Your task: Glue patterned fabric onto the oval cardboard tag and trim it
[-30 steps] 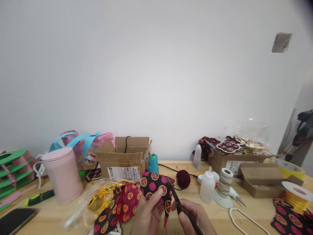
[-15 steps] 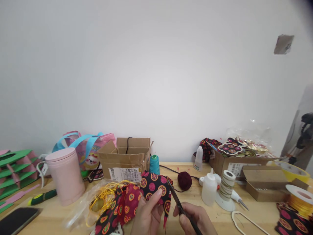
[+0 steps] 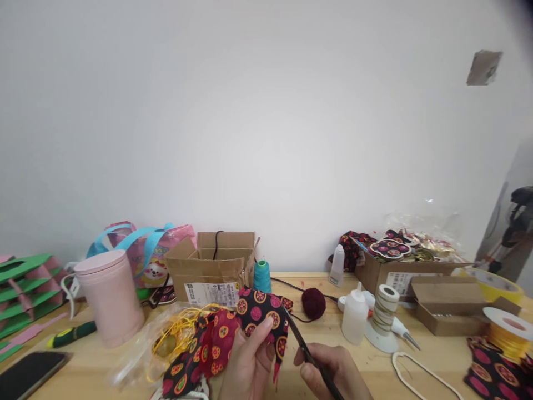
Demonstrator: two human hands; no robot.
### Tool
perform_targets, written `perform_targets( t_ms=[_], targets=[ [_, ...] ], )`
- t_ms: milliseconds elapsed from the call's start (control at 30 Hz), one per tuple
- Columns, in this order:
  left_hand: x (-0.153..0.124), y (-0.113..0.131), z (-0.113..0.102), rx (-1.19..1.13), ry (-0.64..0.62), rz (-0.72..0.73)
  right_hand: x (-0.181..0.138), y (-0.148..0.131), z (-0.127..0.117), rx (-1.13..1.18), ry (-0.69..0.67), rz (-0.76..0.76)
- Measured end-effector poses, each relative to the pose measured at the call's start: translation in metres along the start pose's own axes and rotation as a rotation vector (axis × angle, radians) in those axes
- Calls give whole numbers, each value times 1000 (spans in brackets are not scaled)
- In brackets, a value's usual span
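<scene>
My left hand [image 3: 250, 364] pinches a black fabric piece [image 3: 260, 316] printed with pink and orange circles, thumb on its front, holding it up near the table's front edge. My right hand [image 3: 333, 372] is closed round a thin black tool [image 3: 306, 350], like tweezers or small scissors; its tip touches the right edge of the fabric. More of the same printed cloth, red and black [image 3: 204, 350], lies bunched just left of my left hand.
On the wooden table [image 3: 104, 366]: a pink cup [image 3: 110, 297], an open cardboard box [image 3: 214, 266], a teal thread spool [image 3: 261, 276], a dark red yarn ball [image 3: 313, 303], white glue bottles [image 3: 353, 319], a ribbon roll [image 3: 385, 311], a box of cloth pieces [image 3: 400, 266], a phone [image 3: 27, 373].
My hands and the fabric stay nearly in place. The fabric has tilted slightly and the view has shifted a little.
</scene>
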State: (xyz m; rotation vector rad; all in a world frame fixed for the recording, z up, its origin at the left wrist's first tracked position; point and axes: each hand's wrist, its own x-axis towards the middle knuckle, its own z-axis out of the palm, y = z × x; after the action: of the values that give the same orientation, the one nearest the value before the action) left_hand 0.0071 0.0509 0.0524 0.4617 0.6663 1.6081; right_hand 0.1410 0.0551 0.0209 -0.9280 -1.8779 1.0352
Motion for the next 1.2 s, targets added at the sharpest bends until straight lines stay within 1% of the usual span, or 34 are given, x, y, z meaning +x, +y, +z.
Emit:
perform_targets(
  t_ms=[233,467,733,800,867,933,1000,1100,1200],
  targets=[
    [0,-1,1,-12,22,-12,0,5,0,-29,-9,-7],
    [2,0,-3,19,-6,-19,1,6,1,-51,8,-15],
    [4,-3,-6,26,-15,27,0,9,2,-115,50,9],
    [4,-3,-8,32,-8,30,0,7,0,-76,37,3],
    [4,-3,-9,36,5,18,0,7,0,20,-1,-1],
    [5,-3,-11,34,19,15,1,10,2,125,-48,5],
    [6,-3,-12,33,32,17,2,17,5,190,-56,12],
    [7,-3,-13,36,48,18,2,27,11,221,-20,19],
    [6,-2,-11,33,54,34,2,21,10,200,-24,16]
  ],
)
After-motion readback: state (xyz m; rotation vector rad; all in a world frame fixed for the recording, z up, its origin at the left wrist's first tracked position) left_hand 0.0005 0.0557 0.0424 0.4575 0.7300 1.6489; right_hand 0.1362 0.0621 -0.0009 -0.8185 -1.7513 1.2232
